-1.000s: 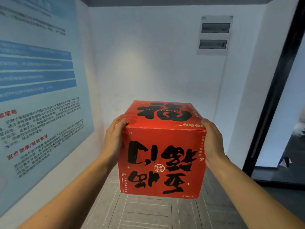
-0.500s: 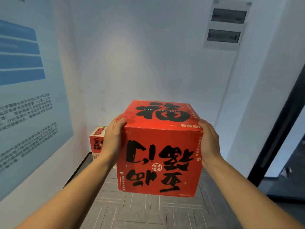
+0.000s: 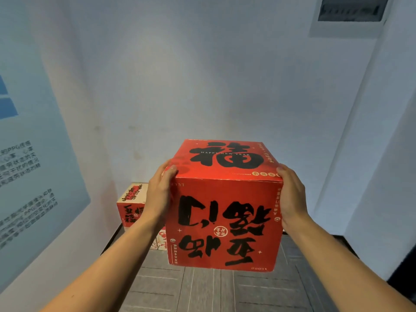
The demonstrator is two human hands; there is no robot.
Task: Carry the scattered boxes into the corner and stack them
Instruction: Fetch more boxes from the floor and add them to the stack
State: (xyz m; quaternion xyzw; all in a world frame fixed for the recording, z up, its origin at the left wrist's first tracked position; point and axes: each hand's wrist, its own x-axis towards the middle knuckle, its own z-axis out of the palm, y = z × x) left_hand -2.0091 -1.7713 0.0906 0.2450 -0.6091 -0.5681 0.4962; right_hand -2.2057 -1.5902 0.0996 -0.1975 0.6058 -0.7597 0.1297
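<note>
The red cardboard box (image 3: 222, 221) with black calligraphy was held above the grey tiled floor (image 3: 202, 289). The left hand (image 3: 157, 194) and right hand (image 3: 291, 197) clamped its opposite sides, thumbs hooked over the top edge. A stack of red-and-cream boxes (image 3: 131, 203) stood in the corner beyond, partly hidden.

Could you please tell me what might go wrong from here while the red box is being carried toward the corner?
1. The left hand and right hand hold the box by its sides near the top, with nothing beneath it, so it could slip down.
2. The box hides most of the corner stack and the floor before it, so it might be set down askew or knock the stack.
</note>
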